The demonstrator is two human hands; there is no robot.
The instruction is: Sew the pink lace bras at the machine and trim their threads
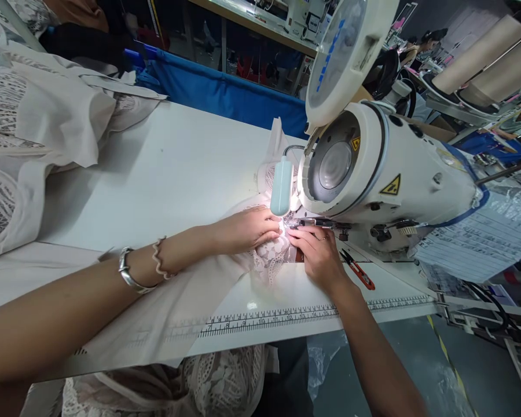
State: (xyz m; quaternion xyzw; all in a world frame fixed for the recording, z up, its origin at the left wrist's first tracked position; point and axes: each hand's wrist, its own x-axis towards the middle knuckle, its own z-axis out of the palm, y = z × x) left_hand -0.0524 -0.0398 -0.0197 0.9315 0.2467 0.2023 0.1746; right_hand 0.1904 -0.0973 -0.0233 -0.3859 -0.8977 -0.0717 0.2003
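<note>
Lace fabric [270, 256] lies pressed flat under left hand [247, 229] and right hand [318, 255], close against the sewing machine [386, 174].

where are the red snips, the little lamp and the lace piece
red snips [361, 275], head view, on the red handle
little lamp [282, 186], head view, middle of its pale body
lace piece [270, 256], head view, its patterned middle

White lace fabric [272, 255] lies flat under the sewing machine needle.

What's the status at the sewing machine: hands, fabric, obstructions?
Left hand flat on lace fabric. Right hand on it too, under the sewing machine head. Red snips beside right hand, off the fabric.
</note>
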